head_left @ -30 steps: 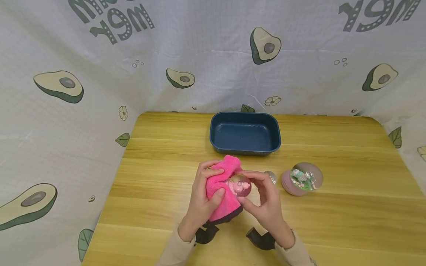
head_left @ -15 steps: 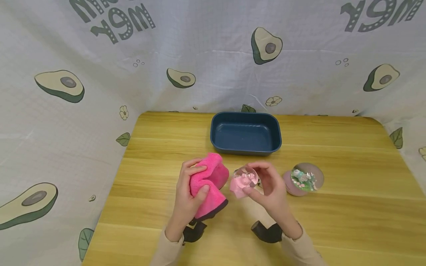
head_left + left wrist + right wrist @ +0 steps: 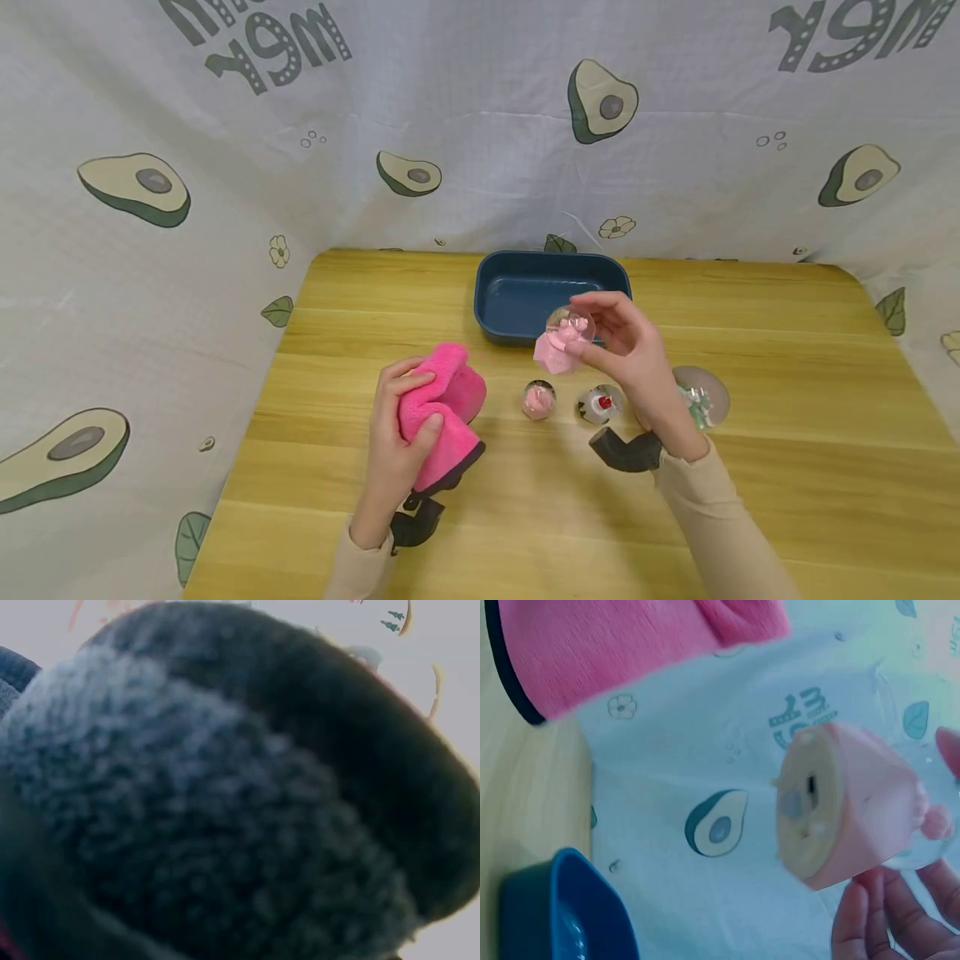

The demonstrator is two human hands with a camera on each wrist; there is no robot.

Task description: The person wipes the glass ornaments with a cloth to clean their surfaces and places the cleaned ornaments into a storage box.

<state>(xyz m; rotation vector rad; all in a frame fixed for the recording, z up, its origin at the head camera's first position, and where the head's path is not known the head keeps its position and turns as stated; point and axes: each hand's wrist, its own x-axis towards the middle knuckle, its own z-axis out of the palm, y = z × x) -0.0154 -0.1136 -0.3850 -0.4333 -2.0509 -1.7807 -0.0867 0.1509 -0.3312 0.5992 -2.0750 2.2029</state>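
My right hand (image 3: 630, 350) pinches a small snow globe (image 3: 557, 352) with a pink faceted base by its clear dome, close over the front right of the blue bin (image 3: 487, 335). In the right wrist view the globe's base (image 3: 870, 810) is turned to the camera, showing a pale underside with a small dark switch. My left hand (image 3: 401, 425) grips a bunched pink cloth (image 3: 450, 408) with a dark edge, left of the bin. Grey fleecy fabric of the cloth (image 3: 195, 787) fills most of the left wrist view, hiding the fingers.
Two smaller snow globes, one with a pink figure (image 3: 538, 401) and one with a red-topped figure (image 3: 602, 405), stand on the wooden table (image 3: 315, 383) before the bin. A larger snow globe (image 3: 705, 396) stands right, partly behind my right forearm. An avocado-print curtain (image 3: 480, 150) backs the table.
The right hand has drawn the pink-based snow globe out of the cloth and moved it up to the bin's front. The left hand has shifted left with the cloth.
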